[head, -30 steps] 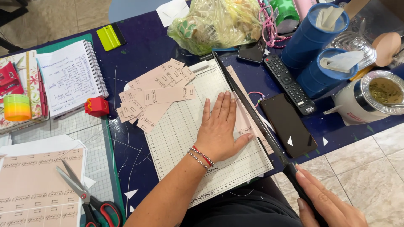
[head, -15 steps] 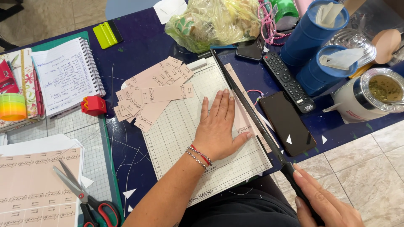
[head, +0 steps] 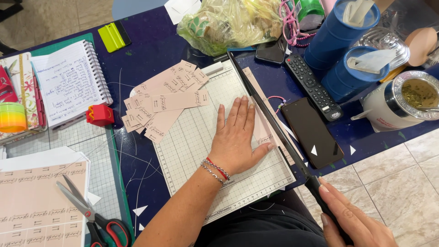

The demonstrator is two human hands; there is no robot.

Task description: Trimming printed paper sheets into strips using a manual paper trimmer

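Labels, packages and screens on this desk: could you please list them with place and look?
Pink label strips: fanned left of the paper trimmer, rectangular.
Label sheet: bottom left, pink, under scissors.
Two phones: right of the trimmer, dark screens.
Plastic bag: top centre, clear, crumpled.

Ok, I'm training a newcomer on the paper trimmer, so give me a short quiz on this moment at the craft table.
1. True or false: the left hand lies flat on the pink sheet on the paper trimmer.
2. What does the right hand grip?
A. the scissors
B. the black handle of the trimmer's blade arm
C. the remote control
3. Fill in: the cut pink strips are piled at the trimmer's upper ____ corner.

Key: 1 true; 2 B; 3 left.
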